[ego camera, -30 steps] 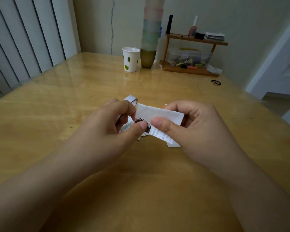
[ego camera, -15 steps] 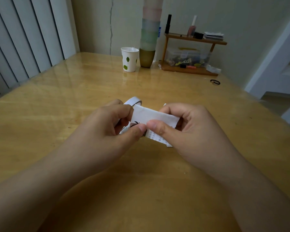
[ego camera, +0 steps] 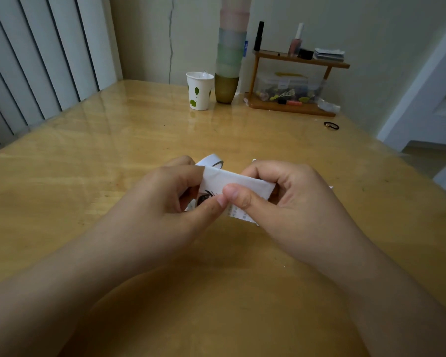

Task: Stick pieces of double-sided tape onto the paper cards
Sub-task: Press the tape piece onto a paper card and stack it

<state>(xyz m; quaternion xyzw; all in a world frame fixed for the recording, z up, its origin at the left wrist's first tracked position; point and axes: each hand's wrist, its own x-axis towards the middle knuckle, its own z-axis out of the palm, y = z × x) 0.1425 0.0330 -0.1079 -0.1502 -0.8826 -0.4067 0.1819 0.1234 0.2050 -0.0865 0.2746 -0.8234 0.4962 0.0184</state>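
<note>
Both hands hold one printed paper card [ego camera: 238, 180] just above the near middle of the wooden table [ego camera: 88, 161]. The left hand [ego camera: 162, 202] and right hand [ego camera: 286, 202] each pinch it, thumbs nearly touching. The tape roll [ego camera: 213, 161] sits just behind. Risk: the tape piece, hidden under the thumbs, could stick to skin or crease the card.

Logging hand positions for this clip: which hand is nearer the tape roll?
Left. The left hand sits right against the tape roll, which pokes out just behind its fingers. The right hand is off to the roll's right, gripping the paper card.
</note>
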